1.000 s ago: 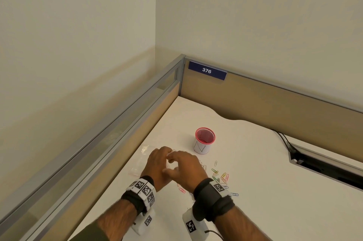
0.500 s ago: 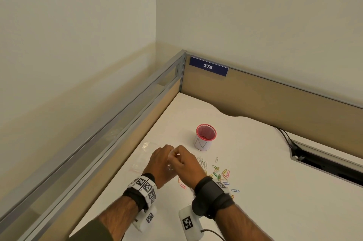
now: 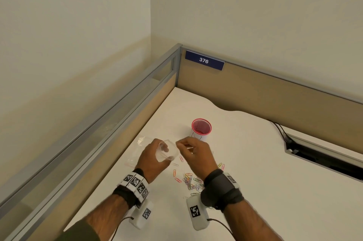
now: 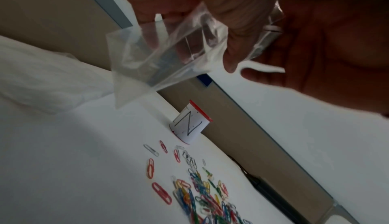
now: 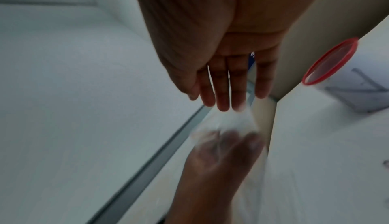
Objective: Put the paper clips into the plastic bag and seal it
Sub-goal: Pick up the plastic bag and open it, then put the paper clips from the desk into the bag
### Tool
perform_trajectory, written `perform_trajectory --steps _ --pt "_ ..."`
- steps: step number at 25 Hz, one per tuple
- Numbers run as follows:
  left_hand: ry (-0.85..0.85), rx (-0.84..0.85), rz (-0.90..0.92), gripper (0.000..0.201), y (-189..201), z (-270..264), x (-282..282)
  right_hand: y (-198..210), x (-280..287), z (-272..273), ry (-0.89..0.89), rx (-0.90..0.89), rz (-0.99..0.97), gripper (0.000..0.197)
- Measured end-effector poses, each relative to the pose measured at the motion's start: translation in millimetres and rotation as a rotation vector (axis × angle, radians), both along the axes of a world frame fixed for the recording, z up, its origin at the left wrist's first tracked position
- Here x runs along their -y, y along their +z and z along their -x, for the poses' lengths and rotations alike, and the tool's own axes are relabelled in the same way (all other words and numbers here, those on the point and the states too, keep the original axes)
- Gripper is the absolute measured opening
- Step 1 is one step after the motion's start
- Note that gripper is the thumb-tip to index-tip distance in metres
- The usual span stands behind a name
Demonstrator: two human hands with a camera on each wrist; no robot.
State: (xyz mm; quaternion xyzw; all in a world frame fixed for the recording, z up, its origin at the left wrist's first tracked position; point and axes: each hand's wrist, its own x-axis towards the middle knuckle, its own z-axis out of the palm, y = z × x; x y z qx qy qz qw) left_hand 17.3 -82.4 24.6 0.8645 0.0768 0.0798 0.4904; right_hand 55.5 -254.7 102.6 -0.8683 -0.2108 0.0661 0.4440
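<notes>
A small clear plastic bag [image 3: 167,152] hangs above the white desk [image 3: 255,172], gripped by my left hand [image 3: 152,159] with its mouth spread open. In the left wrist view the left fingers [image 4: 229,44] curl around and into the plastic bag [image 4: 151,61]. My right hand [image 3: 191,151] is level with it on the right; in the right wrist view its straight fingers [image 5: 228,86] touch the blurred plastic bag [image 5: 231,122] at the rim. Several coloured paper clips [image 3: 189,180] lie loose on the desk below the hands, and the left wrist view shows the paper clips [image 4: 200,192] too.
A red-rimmed white cup [image 3: 201,129] stands just beyond the hands. More clear bags [image 3: 140,143] lie flat on the desk to the left, near the partition [image 3: 117,132]. A cable slot [image 3: 324,156] opens in the desk at right.
The hands have drawn slightly apart and risen. The bag, before hidden between the fingers, now shows with its mouth spread open in the left hand.
</notes>
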Motion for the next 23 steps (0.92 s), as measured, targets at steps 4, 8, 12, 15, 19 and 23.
perform_trajectory --steps 4,8,12,15,19,23 --pt "0.056 0.043 0.049 0.036 5.9 13.3 -13.9 -34.1 94.7 -40.3 -0.307 -0.052 0.237 0.013" --pt "0.03 0.081 0.099 0.042 4.4 18.0 -16.8 -100.2 149.0 -45.7 -0.402 -0.322 0.7 0.032" --pt "-0.022 0.092 0.138 0.046 -0.1 15.1 -12.1 -128.3 131.6 -26.0 -0.386 -0.346 0.806 0.032" --pt "-0.042 0.082 0.141 0.045 -4.2 9.6 -8.7 -127.4 106.3 -20.7 -0.287 -0.299 0.707 0.031" --pt "-0.071 0.092 0.17 0.044 -8.9 7.3 -5.3 -116.6 102.6 -23.0 -0.2 -0.293 0.656 0.05" --pt "-0.076 0.074 0.171 0.045 -11.0 4.6 -2.1 -115.6 85.4 -12.2 0.016 -0.238 0.832 0.063"
